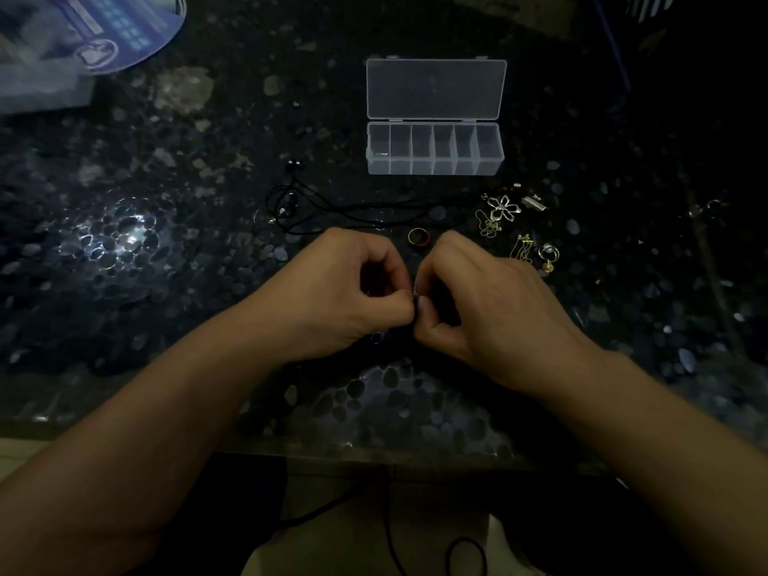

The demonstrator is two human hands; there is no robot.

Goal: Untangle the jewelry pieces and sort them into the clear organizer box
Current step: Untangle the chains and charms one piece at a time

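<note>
The dark, glossy, pebble-patterned surface [174, 259] carries a clear plastic organizer box [435, 149], rectangular, its hinged lid [436, 88] laid flat open beyond it; the tray is divided into six upright compartments, and a small pale item appears to lie in the leftmost one, though it is too dim to identify. Both hands are held together at centre, nearer the viewer than the box: the left hand [349, 293] and the right hand [482, 301] have fingers curled, thumb tips nearly meeting, pinching between them a small metallic jewelry piece [416, 286] whose form cannot be made out. Just beyond the knuckles lies a red-and-gold ring [417, 236]. A thin black cord necklace [316, 209] is looped on the surface left of centre, between hands and box. To the right, in front of the box, lie a silver open-petal flower pendant [504, 207], a fine gold chain [487, 226], a small silver bar-shaped pendant [535, 202] and a silver ring with a yellow bead [548, 256], each separate. At far left lies a blue-and-white printed sheet with a curved edge [108, 31]; its print is unreadable.
</note>
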